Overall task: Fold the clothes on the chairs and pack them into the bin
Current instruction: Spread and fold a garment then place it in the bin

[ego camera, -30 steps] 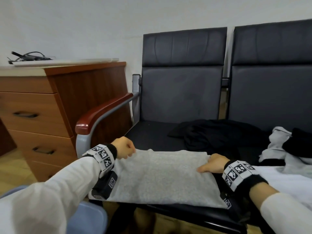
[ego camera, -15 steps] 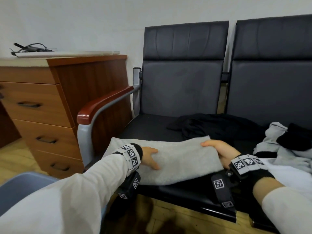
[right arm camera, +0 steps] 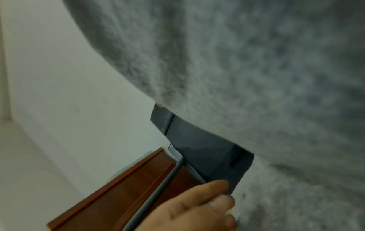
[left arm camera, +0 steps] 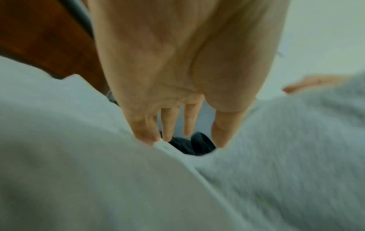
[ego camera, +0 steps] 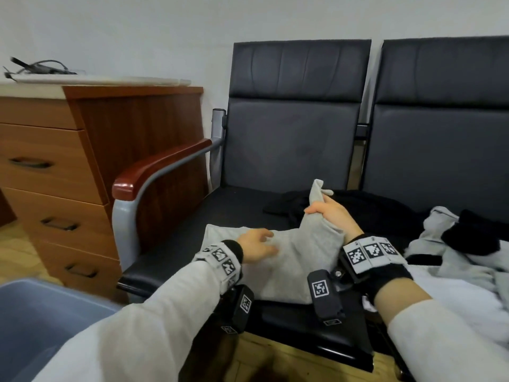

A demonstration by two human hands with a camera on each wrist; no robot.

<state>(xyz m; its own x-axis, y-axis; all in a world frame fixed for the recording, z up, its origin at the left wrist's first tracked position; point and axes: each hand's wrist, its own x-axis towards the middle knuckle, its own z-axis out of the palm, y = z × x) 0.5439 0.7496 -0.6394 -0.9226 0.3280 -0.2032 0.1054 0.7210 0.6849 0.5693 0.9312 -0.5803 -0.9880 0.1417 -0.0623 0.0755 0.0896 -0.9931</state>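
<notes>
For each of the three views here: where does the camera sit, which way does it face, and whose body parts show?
Head: worn on the head, looking forward and down at the chairs; both sleeves, left hand, right hand show.
Left wrist: along the palm to straight fingers on the grey garment.
Right wrist: under lifted cloth toward the wall; its own hand is hidden, the other hand shows at the bottom.
Shared: the grey garment.

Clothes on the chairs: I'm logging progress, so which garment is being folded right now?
The light grey knit garment at the seat's front edge; both hands are on it, unlike the black garment behind.
</notes>
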